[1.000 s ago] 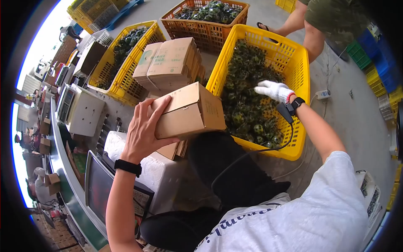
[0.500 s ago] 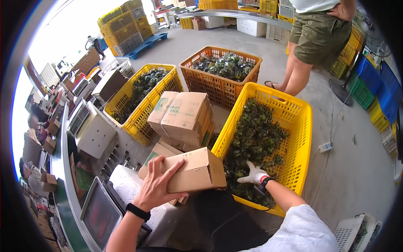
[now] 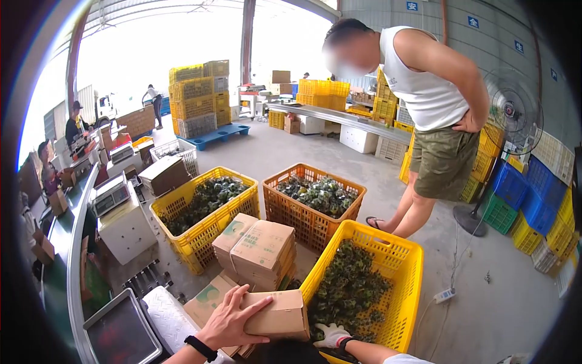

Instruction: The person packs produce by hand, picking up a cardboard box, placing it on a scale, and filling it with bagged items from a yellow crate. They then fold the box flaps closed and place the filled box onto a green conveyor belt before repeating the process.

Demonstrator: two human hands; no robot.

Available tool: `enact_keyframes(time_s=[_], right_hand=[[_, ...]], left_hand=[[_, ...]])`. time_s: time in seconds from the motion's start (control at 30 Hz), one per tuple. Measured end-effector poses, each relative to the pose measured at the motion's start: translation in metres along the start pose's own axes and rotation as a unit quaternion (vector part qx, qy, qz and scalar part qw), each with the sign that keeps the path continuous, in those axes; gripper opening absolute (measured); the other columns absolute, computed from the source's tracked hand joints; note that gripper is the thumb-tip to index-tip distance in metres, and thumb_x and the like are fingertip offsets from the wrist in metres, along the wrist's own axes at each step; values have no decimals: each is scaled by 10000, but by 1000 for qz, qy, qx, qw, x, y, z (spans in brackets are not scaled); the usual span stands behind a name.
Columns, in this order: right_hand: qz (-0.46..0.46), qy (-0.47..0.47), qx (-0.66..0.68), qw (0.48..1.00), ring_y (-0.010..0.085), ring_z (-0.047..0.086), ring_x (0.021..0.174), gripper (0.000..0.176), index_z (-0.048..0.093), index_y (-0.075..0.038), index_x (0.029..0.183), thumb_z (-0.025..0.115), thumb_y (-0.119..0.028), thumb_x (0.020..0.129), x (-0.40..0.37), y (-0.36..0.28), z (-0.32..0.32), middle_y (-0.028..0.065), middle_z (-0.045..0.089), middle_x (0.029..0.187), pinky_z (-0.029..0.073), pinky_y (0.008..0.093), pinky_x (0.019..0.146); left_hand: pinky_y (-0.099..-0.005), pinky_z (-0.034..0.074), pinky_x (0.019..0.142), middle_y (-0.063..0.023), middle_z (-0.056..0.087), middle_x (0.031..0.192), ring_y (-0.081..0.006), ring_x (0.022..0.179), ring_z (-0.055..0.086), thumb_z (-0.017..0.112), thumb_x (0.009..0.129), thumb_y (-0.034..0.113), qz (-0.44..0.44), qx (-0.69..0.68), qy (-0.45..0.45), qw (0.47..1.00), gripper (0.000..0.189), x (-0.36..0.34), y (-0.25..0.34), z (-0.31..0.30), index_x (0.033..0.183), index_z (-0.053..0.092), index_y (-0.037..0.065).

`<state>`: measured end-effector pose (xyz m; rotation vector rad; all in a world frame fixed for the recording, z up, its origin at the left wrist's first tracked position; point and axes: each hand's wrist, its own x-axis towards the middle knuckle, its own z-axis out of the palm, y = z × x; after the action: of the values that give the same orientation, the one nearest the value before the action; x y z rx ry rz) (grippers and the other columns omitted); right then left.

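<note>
My bare left hand (image 3: pixel 233 323), with a black band at the wrist, grips a small brown cardboard box (image 3: pixel 282 314) at its left end, fingers over the top and thumb along the near side. Beneath it lie flat cardboard pieces (image 3: pixel 203 300), and a tied stack of flattened cartons (image 3: pixel 257 246) stands just behind. My right hand (image 3: pixel 332 335), in a white glove, is low at the near-left of a yellow crate (image 3: pixel 409 285). Its fingers are extended over a heap of dark green, shiny, leafy-looking pieces (image 3: pixel 348 282); none shows lifted in the hand.
Another yellow crate (image 3: pixel 176 233) and an orange crate (image 3: pixel 312 227) hold similar pieces. A person (image 3: pixel 430 91) leans forward beyond my crate, hand on hip. A dark-screened device (image 3: pixel 124 330) and a conveyor (image 3: pixel 73 273) lie left. A fan (image 3: pixel 509 109) and power strip (image 3: pixel 444 295) are right.
The view has tilted up, so the standing person's upper body now shows. My right hand has shifted toward the crate's near-left side. My left hand stays on the box.
</note>
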<state>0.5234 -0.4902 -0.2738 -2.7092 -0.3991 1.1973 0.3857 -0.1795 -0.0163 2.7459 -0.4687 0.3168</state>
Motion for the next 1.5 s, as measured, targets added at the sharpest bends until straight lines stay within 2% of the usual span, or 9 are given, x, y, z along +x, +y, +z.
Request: enact_keyframes(time_s=[0.57,0.63,0.77,1.0,1.2,1.23,1.27,1.33,1.5], right_hand=[[33,149,246,957,334,690,1077,785,555,-19,1339,677,-618,846,10,63,-13,211,713,1171,526,389,908],[90,74,552,825,293,696,1055,756,472,-80,1484,660,-552,924,28,95,-3,151,587,1406,538,418,927],[119,33,743,657,446,611,1178,796,332,-134,1591,654,-502,963,7,111,-21,204,280,1631,492,557,1021],[132,46,797,588,433,628,1168,638,433,-101,1524,613,-422,1002,1,96,-35,240,427,1528,510,611,967],[105,105,640,754,310,594,1264,456,523,-106,1461,492,-309,1054,9,119,-30,156,586,1422,530,448,1014],[-7,53,271,961,314,577,1291,478,507,-109,1476,513,-281,1030,49,150,-30,151,581,1436,513,423,1035],[-112,-4,-154,982,318,559,1319,507,490,-112,1491,534,-253,1006,89,180,-32,146,575,1450,497,399,1056],[150,-46,23,987,335,533,1348,803,433,-169,1538,723,-427,835,35,150,-38,155,530,1498,435,402,1101],[143,-127,2,982,346,532,1348,1193,367,-147,1577,755,-767,635,25,146,-28,183,520,1502,431,419,1103]], left_hand=[[-458,370,1122,-212,435,1450,-360,1340,438,826,783,292,-163,-103,130,973,965,-25,-20,17,1583,327,89],[-388,392,1111,-140,440,1490,-238,1334,460,724,906,290,-270,-395,196,856,868,-38,-21,27,1603,251,79],[-383,345,1139,-106,465,1490,-233,1341,472,554,1027,480,-370,-395,226,809,735,-58,-28,32,1584,289,79],[-340,439,1067,-55,568,1402,-178,1274,551,498,1056,501,-431,-551,239,673,593,-62,-39,43,1487,435,99],[-346,440,1068,-45,572,1409,-185,1277,551,499,1048,521,-463,-559,216,654,604,-63,-39,46,1481,449,102],[-346,440,1068,-45,572,1409,-185,1277,551,499,1048,521,-456,-559,219,657,604,-61,-41,47,1481,449,102],[-346,438,1068,-45,571,1411,-185,1280,548,498,1047,525,-450,-549,239,662,608,-62,-41,50,1483,450,104],[-346,436,1069,-45,570,1414,-186,1282,546,497,1046,529,-448,-539,253,666,611,-67,-42,49,1485,451,106],[-347,427,1077,-41,568,1416,-187,1277,544,486,1047,540,-451,-554,249,654,624,-75,-45,48,1489,446,102]])
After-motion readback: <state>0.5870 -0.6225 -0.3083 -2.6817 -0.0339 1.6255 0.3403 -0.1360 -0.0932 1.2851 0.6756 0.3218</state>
